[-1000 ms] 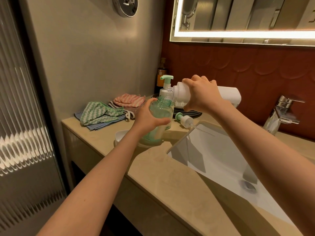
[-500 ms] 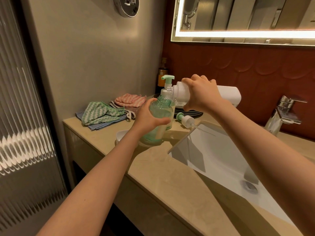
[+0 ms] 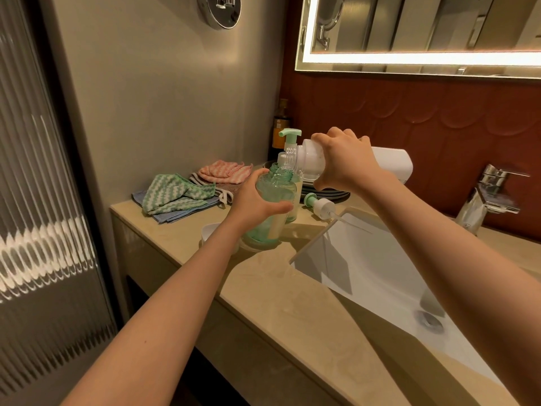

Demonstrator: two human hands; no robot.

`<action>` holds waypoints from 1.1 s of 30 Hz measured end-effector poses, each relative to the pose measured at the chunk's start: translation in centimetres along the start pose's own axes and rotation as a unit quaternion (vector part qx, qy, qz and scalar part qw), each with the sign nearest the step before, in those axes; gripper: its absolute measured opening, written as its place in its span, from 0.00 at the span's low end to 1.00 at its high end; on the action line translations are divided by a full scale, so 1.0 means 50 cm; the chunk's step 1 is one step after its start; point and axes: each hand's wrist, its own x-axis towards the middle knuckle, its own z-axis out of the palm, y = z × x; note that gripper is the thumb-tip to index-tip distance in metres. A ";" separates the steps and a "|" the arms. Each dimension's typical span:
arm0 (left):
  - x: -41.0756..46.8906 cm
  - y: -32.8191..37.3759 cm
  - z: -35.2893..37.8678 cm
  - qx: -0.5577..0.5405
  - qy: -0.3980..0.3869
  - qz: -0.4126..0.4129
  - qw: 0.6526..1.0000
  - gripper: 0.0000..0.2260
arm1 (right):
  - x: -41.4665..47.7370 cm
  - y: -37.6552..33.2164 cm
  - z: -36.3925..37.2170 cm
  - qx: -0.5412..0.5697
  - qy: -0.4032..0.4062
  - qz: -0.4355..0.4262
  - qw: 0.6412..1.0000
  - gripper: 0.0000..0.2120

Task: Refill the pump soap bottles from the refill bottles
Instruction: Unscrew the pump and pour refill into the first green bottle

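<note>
My left hand (image 3: 254,200) grips a clear green soap bottle (image 3: 275,197) with its pump off, standing on the beige counter (image 3: 263,276). My right hand (image 3: 342,162) holds a white refill bottle (image 3: 392,165) tipped sideways, its clear threaded neck (image 3: 289,159) over the green bottle's open mouth. The removed green-and-white pump head (image 3: 319,205) lies on the counter beside the sink edge. Behind the green bottle stands a second bottle with a green pump (image 3: 289,139) on top.
Folded cloths, green (image 3: 175,194) and pink (image 3: 225,172), lie at the back left. A dark tray (image 3: 328,193) sits behind the bottles, with a dark amber bottle (image 3: 281,127) in the corner. The white sink (image 3: 380,276) and chrome tap (image 3: 486,197) are right. A white cup rim (image 3: 210,232) shows under my left wrist.
</note>
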 end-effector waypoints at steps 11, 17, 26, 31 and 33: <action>0.001 -0.005 -0.002 -0.019 0.001 -0.004 1.000 0.39 | 0.003 -0.006 -0.001 -0.006 0.002 -0.006 1.000 0.40; 0.001 -0.004 -0.002 -0.013 0.002 -0.004 1.000 0.39 | 0.004 -0.006 -0.002 -0.015 0.001 -0.008 1.000 0.40; 0.005 -0.009 -0.001 -0.016 0.005 -0.013 1.000 0.40 | 0.002 -0.008 -0.002 -0.004 -0.003 -0.005 1.000 0.40; 0.007 -0.012 0.000 -0.016 0.006 -0.014 1.000 0.40 | 0.003 -0.009 -0.002 -0.001 -0.003 -0.005 1.000 0.40; 0.008 -0.013 0.000 -0.018 0.006 -0.013 1.000 0.40 | 0.003 -0.011 -0.002 0.002 -0.005 -0.004 1.000 0.40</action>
